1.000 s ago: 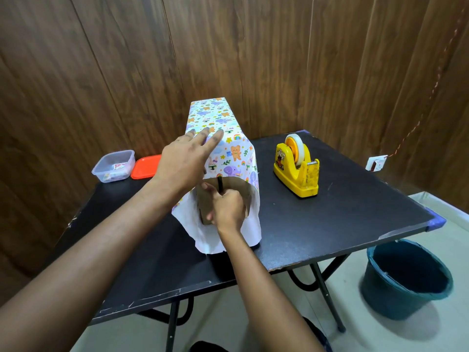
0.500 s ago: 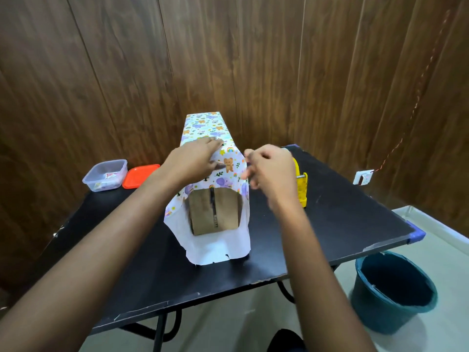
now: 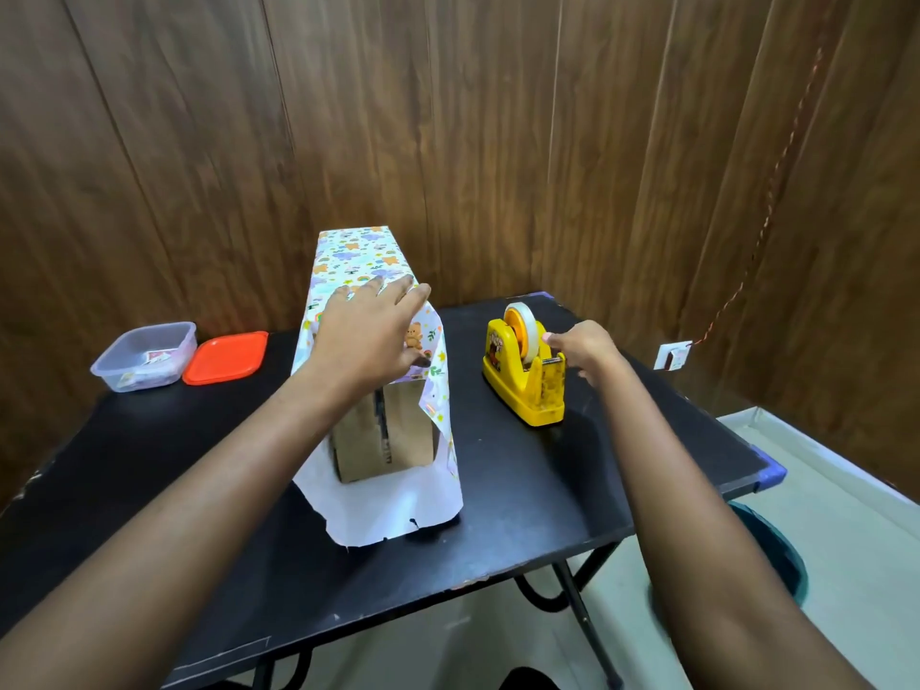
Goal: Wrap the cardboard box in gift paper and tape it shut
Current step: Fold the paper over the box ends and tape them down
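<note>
Table (image 3: 149, 465) centre: cardboard box (image 3: 403, 430), near end bare under draped gift paper (image 3: 358, 261). Left grip (image 3: 368, 336), fingers flat, pins the overlap so it cannot spring. Right grip (image 3: 580, 348) curled at the cutter of the tape dispenser (image 3: 527, 390), likely fetching tape; pinch unclear.

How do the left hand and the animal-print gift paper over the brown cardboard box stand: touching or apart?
Touching. The head view shows the left hand pressed flat on the animal-print gift paper atop the brown cardboard box.
</note>
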`<state>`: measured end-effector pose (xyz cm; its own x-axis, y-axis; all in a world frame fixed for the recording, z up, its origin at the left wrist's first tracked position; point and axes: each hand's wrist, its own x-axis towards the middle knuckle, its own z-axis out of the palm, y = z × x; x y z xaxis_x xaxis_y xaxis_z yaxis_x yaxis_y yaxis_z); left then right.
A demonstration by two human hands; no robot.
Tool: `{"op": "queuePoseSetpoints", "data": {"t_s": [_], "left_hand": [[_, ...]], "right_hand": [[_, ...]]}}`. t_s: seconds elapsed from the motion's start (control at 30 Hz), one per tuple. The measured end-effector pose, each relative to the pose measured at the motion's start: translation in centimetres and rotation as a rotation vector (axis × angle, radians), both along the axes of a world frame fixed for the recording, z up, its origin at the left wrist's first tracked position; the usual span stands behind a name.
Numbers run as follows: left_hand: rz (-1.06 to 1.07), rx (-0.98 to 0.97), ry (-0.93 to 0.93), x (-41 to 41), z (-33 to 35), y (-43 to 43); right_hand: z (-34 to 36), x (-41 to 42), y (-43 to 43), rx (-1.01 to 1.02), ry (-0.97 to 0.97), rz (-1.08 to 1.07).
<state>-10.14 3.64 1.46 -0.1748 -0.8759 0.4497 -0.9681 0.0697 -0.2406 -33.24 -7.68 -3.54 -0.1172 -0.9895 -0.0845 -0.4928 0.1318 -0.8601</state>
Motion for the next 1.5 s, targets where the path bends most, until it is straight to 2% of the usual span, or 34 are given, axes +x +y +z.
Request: {"op": "queuePoseSetpoints", "data": {"t_s": [0.07,0.13,0.3,0.5,0.67,0.87,0.93,1.23,1.43,1.5], "left_hand": [[-0.002,0.003,0.008,0.0,0.0,0.1],[-0.004,0.005,0.013,0.0,0.1,0.2],[0.000,0.006,0.006,0.0,0.1,0.2],[0.004,0.013,0.000,0.0,0.1,0.2],[0.000,0.008,-0.005,0.1,0.1,0.2],[-0.002,0.000,0.000,0.0,0.1,0.2],[-0.005,-0.004,-0.005,0.1,0.1,0.2],[-0.014,-0.007,0.001,0.1,0.0,0.1],[-0.009,-0.005,-0.007,0.2,-0.1,0.0],[-0.009,-0.009,-0.002,0.2,-0.1,0.0]], "right_hand": [[0.4,0.3,0.0,0.072,0.051,0.051],[0.7,0.5,0.1,0.142,0.020,0.088],[0.9,0.3,-0.5,0.056,-0.210,-0.041],[-1.8,-0.5,1.7,0.127,-0.293,-0.035],[-4.1,0.1,2.2,0.082,-0.508,-0.132],[-7.0,1.4,3.3,0.030,-0.921,-0.155],[-6.8,2.0,3.5,0.002,-1.001,-0.202],[-6.9,4.3,3.5,-0.132,-1.057,-0.392],[-7.3,3.6,3.6,-0.222,-0.816,-0.343],[-7.1,3.3,3.7,-0.204,-0.797,-0.318]]}}
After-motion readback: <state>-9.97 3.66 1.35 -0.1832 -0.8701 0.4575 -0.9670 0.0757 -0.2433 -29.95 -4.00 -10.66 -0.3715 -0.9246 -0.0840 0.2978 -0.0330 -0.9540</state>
